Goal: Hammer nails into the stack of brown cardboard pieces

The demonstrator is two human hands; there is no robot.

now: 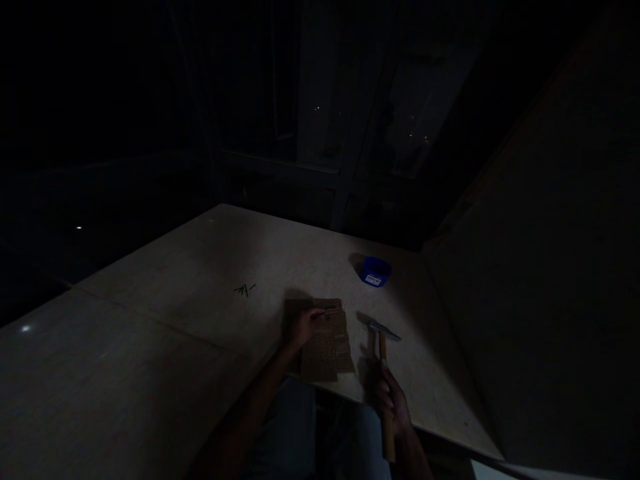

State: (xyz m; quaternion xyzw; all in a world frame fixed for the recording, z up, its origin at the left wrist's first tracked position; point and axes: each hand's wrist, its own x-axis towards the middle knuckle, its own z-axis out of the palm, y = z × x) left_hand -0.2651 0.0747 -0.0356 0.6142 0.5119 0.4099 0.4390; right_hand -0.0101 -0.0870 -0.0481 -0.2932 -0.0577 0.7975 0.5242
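The scene is very dark. My right hand (393,397) grips the wooden handle of a hammer (383,333), whose metal head hangs just above the tabletop to the right of a small brown board (327,350). My left hand (305,325) rests on the upper left of that board, its fingertips pinched on what looks like a small nail; too dim to be sure. The board lies near the table's front edge and shows rows of small marks.
A pale plywood table (200,280) spreads out in front of me. Several loose dark nails (245,289) lie left of the board. A blue round container (375,272) sits behind the hammer. A large panel (540,280) leans at the right. Dark windows stand behind.
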